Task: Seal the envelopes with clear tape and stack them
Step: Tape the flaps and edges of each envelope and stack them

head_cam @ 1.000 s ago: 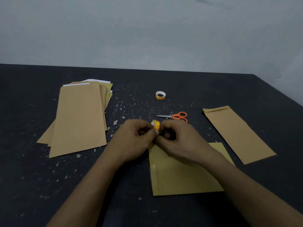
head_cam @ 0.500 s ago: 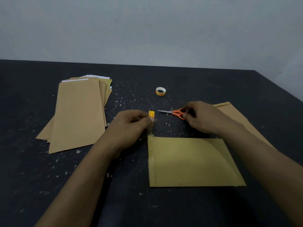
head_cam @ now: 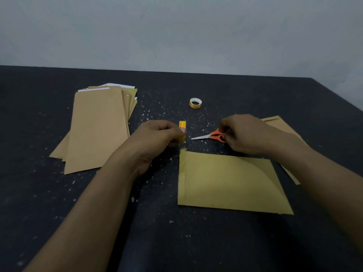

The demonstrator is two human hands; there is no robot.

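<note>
— Where's the stack (head_cam: 98, 130)?
— Left on the counter (head_cam: 39, 193). An envelope (head_cam: 231, 183) lies front centre, scissors (head_cam: 211, 135) just behind it, a roll (head_cam: 195, 103) farther back, and a second envelope (head_cam: 278, 122) right of the scissors.

A plain indoor paperwork spot, whether home or office I cannot tell. A dark, white-flecked tabletop (head_cam: 59, 203) runs back to a bare grey wall (head_cam: 176, 32). Stationery lies on it: a stack of brown envelopes (head_cam: 98, 130) toward the left edge, a tape roll (head_cam: 195, 103) mid-table, and orange scissors (head_cam: 213, 135) nearby.
</note>
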